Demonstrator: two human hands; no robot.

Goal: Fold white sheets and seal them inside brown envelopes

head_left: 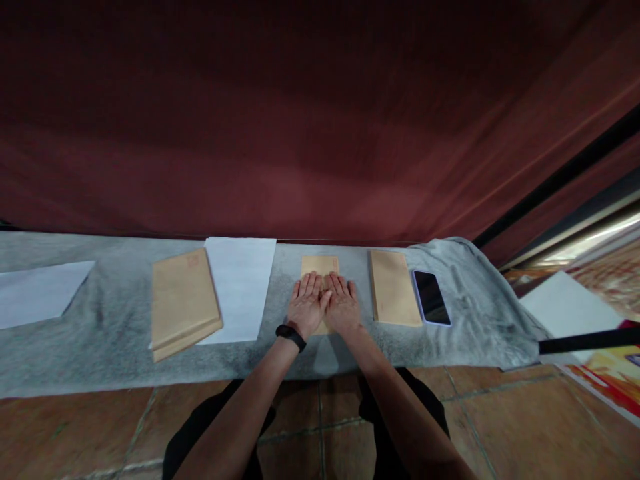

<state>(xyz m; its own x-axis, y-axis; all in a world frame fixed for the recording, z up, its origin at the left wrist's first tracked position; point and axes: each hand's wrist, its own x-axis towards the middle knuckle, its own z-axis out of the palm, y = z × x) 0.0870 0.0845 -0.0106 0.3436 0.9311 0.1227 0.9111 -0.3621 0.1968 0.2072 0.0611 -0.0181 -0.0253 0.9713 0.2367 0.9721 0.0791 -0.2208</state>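
A brown paper envelope [320, 264] lies on the grey cloth in front of me, its middle covered by my hands. My left hand [306, 305] rests flat on its left part, palm down, with a black band on the wrist. Beside it, my right hand [343, 303] lies flat on the right part, fingers stretched forward. The thumbs meet near the envelope's centre. To the right is a stack of brown envelopes [395, 287]. On the left, another pile of larger brown envelopes [184, 300] overlaps white paper sheets [243, 287].
A phone [432, 298] lies right of the envelope stack. More white paper [40, 293] is at the far left. The grey cloth [120, 360] covers the long surface, with a dark red curtain [310, 153] behind. A black bar [590, 341] and a colourful box [613, 373] stand at right.
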